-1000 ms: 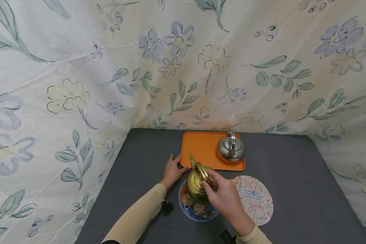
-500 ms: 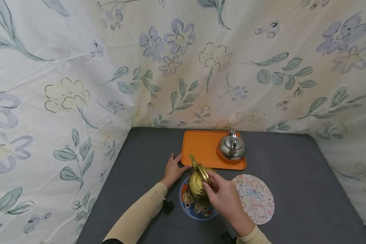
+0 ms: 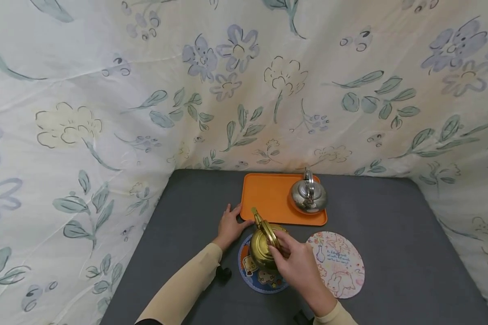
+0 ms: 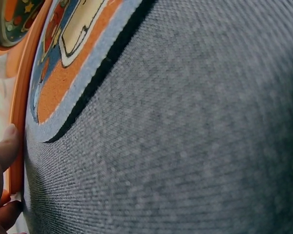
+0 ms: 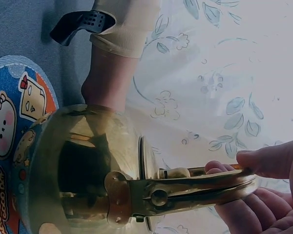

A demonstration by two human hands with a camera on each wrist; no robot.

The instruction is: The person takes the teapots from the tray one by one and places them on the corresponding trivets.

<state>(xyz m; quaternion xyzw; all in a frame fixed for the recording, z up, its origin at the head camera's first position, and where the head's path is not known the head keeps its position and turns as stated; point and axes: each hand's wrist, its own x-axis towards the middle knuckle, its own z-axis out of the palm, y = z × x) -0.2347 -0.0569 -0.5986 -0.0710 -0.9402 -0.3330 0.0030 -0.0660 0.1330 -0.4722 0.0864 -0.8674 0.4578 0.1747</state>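
My right hand [image 3: 298,262] pinches the arched handle of a gold metal kettle [image 3: 262,250], thumb and fingers closing round it in the right wrist view. The kettle's spout points away toward an orange tray [image 3: 264,194]. Below it lies a round blue cartoon mat [image 3: 264,283]; whether the kettle's base touches this mat I cannot tell. At the tray's near left corner, my left hand [image 3: 229,228] rests with its fingers along the side and its thumb along the front edge. In the left wrist view its thumb [image 4: 5,146] touches the orange rim.
A silver kettle [image 3: 309,199] stands on the tray's right part. To the right of the blue mat lies a round pink drawn-on mat [image 3: 343,266]. The dark grey table [image 3: 390,216] is bordered by a flower-printed cloth [image 3: 227,90] behind and at both sides.
The gold kettle and right hand stay nearly in place, with only a slight drift. The left hand keeps touching the tray corner. The head view has shifted a little.
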